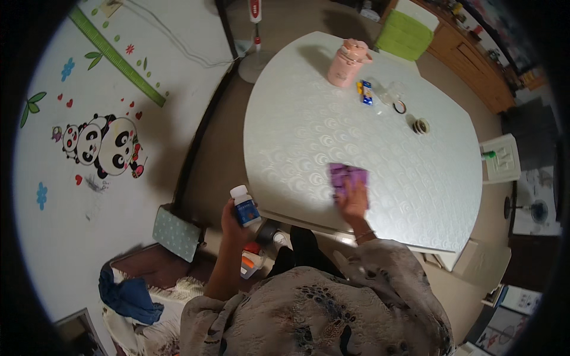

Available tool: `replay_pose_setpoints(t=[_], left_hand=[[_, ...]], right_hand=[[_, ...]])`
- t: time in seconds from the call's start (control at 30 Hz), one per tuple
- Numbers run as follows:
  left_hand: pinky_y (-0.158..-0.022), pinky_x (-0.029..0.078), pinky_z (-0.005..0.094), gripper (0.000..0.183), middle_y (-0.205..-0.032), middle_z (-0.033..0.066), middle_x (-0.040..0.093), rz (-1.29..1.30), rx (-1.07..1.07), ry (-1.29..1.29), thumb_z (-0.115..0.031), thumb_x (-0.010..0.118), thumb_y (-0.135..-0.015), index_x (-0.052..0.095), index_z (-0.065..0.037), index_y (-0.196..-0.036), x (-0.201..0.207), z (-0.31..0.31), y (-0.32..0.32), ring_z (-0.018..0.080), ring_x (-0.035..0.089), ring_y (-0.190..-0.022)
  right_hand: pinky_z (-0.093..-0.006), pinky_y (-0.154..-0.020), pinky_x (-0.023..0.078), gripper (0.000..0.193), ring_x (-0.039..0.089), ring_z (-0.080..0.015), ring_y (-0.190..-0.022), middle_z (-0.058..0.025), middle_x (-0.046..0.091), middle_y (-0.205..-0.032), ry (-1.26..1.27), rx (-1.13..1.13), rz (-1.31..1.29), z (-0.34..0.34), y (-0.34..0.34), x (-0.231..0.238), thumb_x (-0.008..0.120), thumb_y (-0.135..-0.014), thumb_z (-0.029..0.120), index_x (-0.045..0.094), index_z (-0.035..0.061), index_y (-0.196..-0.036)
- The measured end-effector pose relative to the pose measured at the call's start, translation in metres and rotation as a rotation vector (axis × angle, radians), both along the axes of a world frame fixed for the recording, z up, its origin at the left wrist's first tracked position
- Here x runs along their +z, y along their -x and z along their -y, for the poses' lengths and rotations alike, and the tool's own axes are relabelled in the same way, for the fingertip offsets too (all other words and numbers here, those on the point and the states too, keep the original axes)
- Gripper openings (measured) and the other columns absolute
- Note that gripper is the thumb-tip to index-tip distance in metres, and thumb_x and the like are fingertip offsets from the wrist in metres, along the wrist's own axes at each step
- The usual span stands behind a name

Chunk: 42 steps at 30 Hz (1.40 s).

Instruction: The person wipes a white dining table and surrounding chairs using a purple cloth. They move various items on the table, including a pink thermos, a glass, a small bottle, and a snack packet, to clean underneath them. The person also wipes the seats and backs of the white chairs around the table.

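From the head view, your left hand is wrapped around a white-capped bottle, upright with a slight tilt, just off the near-left edge of the table. Your right hand is well apart from it, palm down on a purple cloth on the tabletop; it's kinda blurry, so I can't tell whether your fingers grip the cloth or just press on it. Writing-wise, the bottle has a blue label with pale print, too small to make out. The pink thermos jug near the far edge has a little dark mark on its front, and the blue packet beside it has print that's also too tiny. Edge-wise, your cloth is near the table's near edge, and the patterned top stretches from there up to the jug, the packet and the tape rolls toward the far right. On your left there's a strip of floor between table and wall, with a dotted seat near your left forearm.
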<state>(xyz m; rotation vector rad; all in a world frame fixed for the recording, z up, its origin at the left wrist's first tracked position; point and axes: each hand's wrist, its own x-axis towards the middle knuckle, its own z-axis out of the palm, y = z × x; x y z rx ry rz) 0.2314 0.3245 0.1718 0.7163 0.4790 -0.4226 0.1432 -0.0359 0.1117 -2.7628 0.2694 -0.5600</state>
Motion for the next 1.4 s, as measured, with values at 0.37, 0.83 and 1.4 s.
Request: replay_pose_setpoints(t=[0.37, 0.83, 1.4], left_hand=[[-0.088, 0.051, 0.0396, 0.045, -0.114, 0.0163, 0.062, 0.112, -0.254, 0.012, -0.032, 0.036, -0.099, 0.047, 0.001, -0.128, -0.007, 0.043, -0.056, 0.0293, 0.062, -0.098], [-0.077, 0.055, 0.0411, 0.045, -0.112, 0.0224, 0.061, 0.228, -0.155, -0.039, -0.031, 0.035, -0.098, 0.044, 0.0, -0.13, 0.019, -0.009, -0.066, 0.0346, 0.063, -0.092], [-0.079, 0.052, 0.0312, 0.034, -0.106, 0.0049, 0.059, 0.287, -0.394, -0.282, -0.016, 0.063, -0.091, 0.054, -0.003, -0.121, 0.004, 0.124, -0.01, 0.016, 0.059, -0.094]], right_hand=[[-0.0569, -0.112, 0.015, 0.068, 0.019, -0.0413, -0.14, -0.0208, 0.022, -0.152, -0.078, -0.43, -0.334, -0.006, -0.03, -0.006, 0.056, -0.086, 0.045, 0.034, 0.0199, -0.145], [-0.0585, -0.11, 0.02, 0.069, 0.03, -0.0383, -0.136, -0.0194, 0.033, -0.147, -0.153, 0.298, -0.046, -0.178, -0.159, -0.01, 0.068, -0.076, 0.04, 0.046, 0.0185, -0.138], [-0.0602, -0.108, 0.02, 0.063, 0.027, -0.0419, -0.137, -0.0237, 0.029, -0.149, 0.034, -1.033, -0.329, 0.127, 0.183, -0.026, 0.044, -0.093, 0.051, 0.034, 0.0194, -0.146]])
